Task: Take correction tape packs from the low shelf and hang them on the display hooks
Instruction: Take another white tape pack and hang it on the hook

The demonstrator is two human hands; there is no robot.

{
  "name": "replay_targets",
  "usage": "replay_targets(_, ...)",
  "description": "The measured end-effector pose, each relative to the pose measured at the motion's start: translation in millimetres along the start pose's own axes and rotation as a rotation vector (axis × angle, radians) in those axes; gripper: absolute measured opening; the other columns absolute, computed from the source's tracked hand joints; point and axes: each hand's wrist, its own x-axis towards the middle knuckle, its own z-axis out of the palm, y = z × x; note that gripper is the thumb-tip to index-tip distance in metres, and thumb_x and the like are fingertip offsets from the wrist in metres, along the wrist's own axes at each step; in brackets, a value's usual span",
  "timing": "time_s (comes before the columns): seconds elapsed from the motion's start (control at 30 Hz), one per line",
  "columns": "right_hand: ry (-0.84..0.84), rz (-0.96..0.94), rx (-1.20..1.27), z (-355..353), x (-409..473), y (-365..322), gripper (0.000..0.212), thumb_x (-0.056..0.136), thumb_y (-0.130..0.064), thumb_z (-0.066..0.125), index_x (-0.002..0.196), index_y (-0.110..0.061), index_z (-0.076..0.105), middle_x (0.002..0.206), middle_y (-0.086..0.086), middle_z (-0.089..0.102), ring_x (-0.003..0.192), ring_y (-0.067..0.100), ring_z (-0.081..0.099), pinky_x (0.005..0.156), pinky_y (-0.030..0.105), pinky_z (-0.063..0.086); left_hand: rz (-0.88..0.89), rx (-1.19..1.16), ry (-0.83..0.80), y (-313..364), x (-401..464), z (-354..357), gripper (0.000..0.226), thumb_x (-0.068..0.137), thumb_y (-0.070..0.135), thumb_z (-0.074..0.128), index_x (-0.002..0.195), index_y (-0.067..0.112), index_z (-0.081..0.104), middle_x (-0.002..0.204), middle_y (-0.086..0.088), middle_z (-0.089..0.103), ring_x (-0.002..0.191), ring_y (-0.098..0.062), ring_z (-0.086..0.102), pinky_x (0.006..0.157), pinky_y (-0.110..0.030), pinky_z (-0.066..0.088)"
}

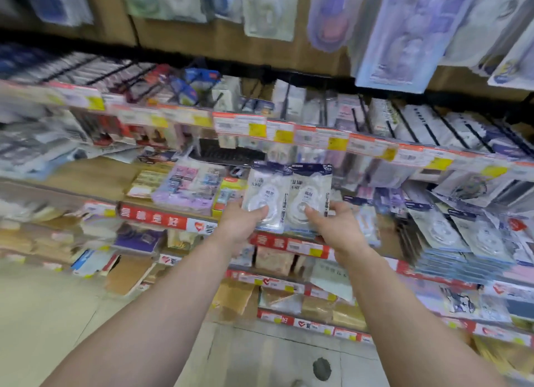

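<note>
Two correction tape packs are held up side by side in front of the shelves. My left hand (241, 223) grips the bottom of the left pack (265, 188), and my right hand (336, 227) grips the bottom of the right pack (313, 188). Each is a clear blister with a white tape dispenser and a dark blue header. More of the same packs (459, 236) lie stacked on the low shelf at the right. Display hooks (459, 132) with hanging packs run along the row above, behind orange price tags. The view is blurred by motion.
Red-edged shelves (153, 217) hold notebooks, erasers and boxed stationery below and to the left. Large blister packs (404, 31) hang on the brown pegboard at the top. Pale floor tiles (274, 360) lie under my forearms.
</note>
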Motion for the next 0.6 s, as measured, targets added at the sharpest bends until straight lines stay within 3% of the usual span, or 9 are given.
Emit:
replay_targets(0.1,-0.101,-0.044,-0.026,53.7,-21.9,-13.5,0.047,0.083,-0.038,0.076,0.117,-0.012,0.058,0.105,0.003,0.072,0.089,0.018,0.070,0.079,0.034,0.058,0.004,-0.040,0.097,-6.1,-16.0,-65.0,0.043,0.082,0.031,0.079,0.114,0.012,0.058,0.104,-0.004,0.068,0.084,-0.020,0.064,0.067,-0.031,0.050)
replay_targets(0.23,-0.275,-0.080,0.018,121.0,-55.9,-36.9,0.033,0.088,-0.030,0.073,0.113,-0.015,0.058,0.096,0.001,0.070,0.079,0.017,0.066,0.056,0.016,0.053,0.026,-0.101,0.214,-17.3,-39.9,-149.3,0.020,0.087,0.023,0.076,0.102,0.016,0.064,0.092,-0.003,0.069,0.073,-0.018,0.061,0.057,-0.026,0.045)
replay_targets(0.37,-0.413,-0.102,0.026,182.2,-85.0,-58.6,0.026,0.092,-0.023,0.069,0.116,-0.018,0.058,0.101,0.003,0.072,0.081,0.018,0.068,0.063,0.028,0.055,0.067,-0.136,0.306,-24.2,-65.7,-220.8,0.028,0.084,0.022,0.078,0.107,0.011,0.067,0.101,-0.011,0.074,0.074,-0.026,0.066,0.057,-0.028,0.047)
replay_targets(0.43,-0.457,-0.119,0.042,204.6,-96.5,-68.7,0.028,0.094,-0.018,0.066,0.120,-0.016,0.056,0.107,0.004,0.071,0.084,0.019,0.069,0.059,0.026,0.054,0.085,-0.148,0.354,-23.3,-76.8,-250.1,0.041,0.077,0.028,0.082,0.111,0.013,0.066,0.104,-0.010,0.075,0.083,-0.027,0.071,0.065,-0.031,0.052)
replay_targets(0.5,-0.485,-0.158,0.041,221.2,-109.1,-83.5,0.026,0.094,-0.017,0.066,0.118,-0.018,0.056,0.107,0.003,0.071,0.087,0.019,0.071,0.059,0.025,0.056,0.113,-0.170,0.381,-16.9,-88.1,-272.5,0.040,0.077,0.029,0.081,0.110,0.015,0.063,0.104,-0.007,0.074,0.088,-0.028,0.072,0.069,-0.035,0.053)
replay_targets(0.6,-0.506,-0.219,0.049,237.0,-119.3,-107.3,0.032,0.093,-0.020,0.068,0.123,-0.021,0.057,0.110,0.002,0.072,0.095,0.020,0.072,0.081,0.040,0.060,0.181,-0.200,0.411,-2.4,-99.7,-296.3,0.031,0.086,0.024,0.076,0.112,0.015,0.062,0.104,-0.004,0.073,0.079,-0.018,0.068,0.061,-0.027,0.048)
